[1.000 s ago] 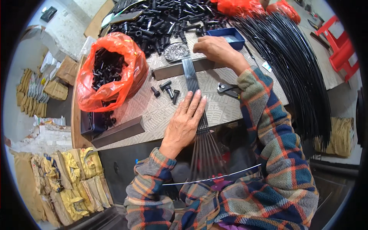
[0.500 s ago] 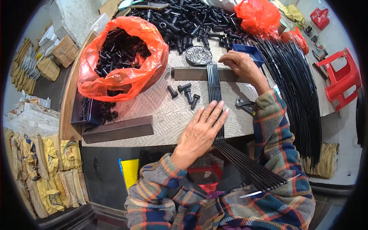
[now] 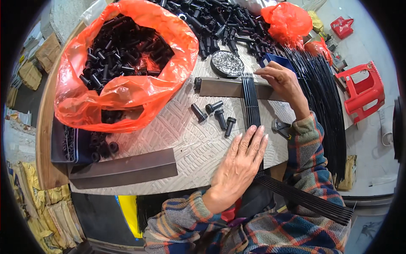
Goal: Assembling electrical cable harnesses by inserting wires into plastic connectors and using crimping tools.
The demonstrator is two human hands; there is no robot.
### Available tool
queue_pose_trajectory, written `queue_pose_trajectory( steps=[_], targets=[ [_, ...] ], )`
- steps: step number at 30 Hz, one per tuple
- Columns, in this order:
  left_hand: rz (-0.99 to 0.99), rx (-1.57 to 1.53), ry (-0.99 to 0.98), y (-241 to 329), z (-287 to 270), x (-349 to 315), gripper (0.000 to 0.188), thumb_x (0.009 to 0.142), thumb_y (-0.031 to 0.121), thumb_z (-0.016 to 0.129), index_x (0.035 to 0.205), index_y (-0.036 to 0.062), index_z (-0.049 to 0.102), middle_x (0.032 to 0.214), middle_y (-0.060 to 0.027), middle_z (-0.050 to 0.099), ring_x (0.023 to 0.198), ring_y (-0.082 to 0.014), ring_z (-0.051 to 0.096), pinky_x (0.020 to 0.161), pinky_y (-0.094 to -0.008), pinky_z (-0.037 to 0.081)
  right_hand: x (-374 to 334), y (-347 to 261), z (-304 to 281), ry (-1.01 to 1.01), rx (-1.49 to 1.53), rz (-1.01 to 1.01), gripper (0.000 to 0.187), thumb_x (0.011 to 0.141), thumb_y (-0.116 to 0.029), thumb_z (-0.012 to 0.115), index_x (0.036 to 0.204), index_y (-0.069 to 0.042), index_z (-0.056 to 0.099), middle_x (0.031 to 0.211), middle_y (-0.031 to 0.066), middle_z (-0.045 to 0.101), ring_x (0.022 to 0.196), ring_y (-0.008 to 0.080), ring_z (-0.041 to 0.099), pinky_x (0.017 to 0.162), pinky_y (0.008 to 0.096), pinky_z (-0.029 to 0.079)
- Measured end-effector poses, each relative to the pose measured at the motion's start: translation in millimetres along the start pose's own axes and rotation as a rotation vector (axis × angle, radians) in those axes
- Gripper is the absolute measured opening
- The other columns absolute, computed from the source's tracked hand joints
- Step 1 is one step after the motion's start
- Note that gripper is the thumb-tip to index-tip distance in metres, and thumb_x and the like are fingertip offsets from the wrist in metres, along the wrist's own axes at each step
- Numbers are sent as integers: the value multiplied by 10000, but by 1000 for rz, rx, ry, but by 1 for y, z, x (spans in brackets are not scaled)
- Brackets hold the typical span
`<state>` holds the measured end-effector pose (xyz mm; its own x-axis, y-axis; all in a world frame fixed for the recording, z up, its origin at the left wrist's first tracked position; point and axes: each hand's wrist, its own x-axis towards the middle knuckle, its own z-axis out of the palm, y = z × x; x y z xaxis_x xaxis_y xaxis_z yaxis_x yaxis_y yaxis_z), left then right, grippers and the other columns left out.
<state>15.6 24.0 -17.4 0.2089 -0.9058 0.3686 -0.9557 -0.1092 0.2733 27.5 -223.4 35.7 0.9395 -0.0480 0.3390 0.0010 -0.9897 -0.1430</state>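
Observation:
My left hand (image 3: 239, 169) lies flat, fingers stretched, on a row of thin black rods (image 3: 251, 106). The rods run side by side across a brown bar (image 3: 220, 88), and their near part hangs past the table edge over my right arm. At the far end of the rods is my right hand (image 3: 283, 82), fingers bent and fingertips together near the rod tips. Whatever is between those fingertips is too small to make out. Beside the rod tips sits a round black dish (image 3: 227, 63) with shiny silvery contents. Several loose black bolt-like parts (image 3: 220, 119) lie left of the rods.
A red plastic bag (image 3: 169, 91) full of black parts stands at left, by a blue bin (image 3: 63, 144). Another brown bar (image 3: 127, 171) lies near the front edge. Pliers (image 3: 281, 126) rest by my right sleeve. A long black rod bundle (image 3: 325, 106) and red stool (image 3: 363, 91) are at right.
The whole view has shifted, bringing the red bag closer. My right fingertips have come nearer the rod tips. My left hand stays flat on the rods.

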Motion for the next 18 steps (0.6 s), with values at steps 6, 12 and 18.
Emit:
queue_pose_trajectory(
  steps=[6, 12, 18],
  targets=[
    [-4, 73, -75, -2, 2, -2, 535, 840, 186, 389, 1343, 22, 311, 1429, -110, 246, 1340, -269, 185, 1083, -374, 180, -2, 4, -2, -54, -69, 61, 198, 774, -19, 574, 945, -99, 635, 724, 47, 448, 630, 168, 489, 583, 274, 411],
    [-4, 60, -75, -1, 2, -3, 545, 837, 186, 398, 1348, 23, 301, 1431, -107, 242, 1342, -266, 178, 1083, -372, 179, -5, 7, -2, -58, -84, 97, 196, 776, -13, 576, 937, -108, 633, 718, 49, 440, 637, 173, 491, 585, 275, 412],
    [1, 51, -77, -2, 1, -3, 554, 836, 183, 403, 1352, 20, 289, 1431, -107, 240, 1340, -262, 185, 1080, -370, 192, -6, 11, 1, -12, -129, 68, 191, 767, -25, 593, 926, -122, 632, 718, 49, 443, 641, 185, 496, 587, 283, 417]
  ],
)
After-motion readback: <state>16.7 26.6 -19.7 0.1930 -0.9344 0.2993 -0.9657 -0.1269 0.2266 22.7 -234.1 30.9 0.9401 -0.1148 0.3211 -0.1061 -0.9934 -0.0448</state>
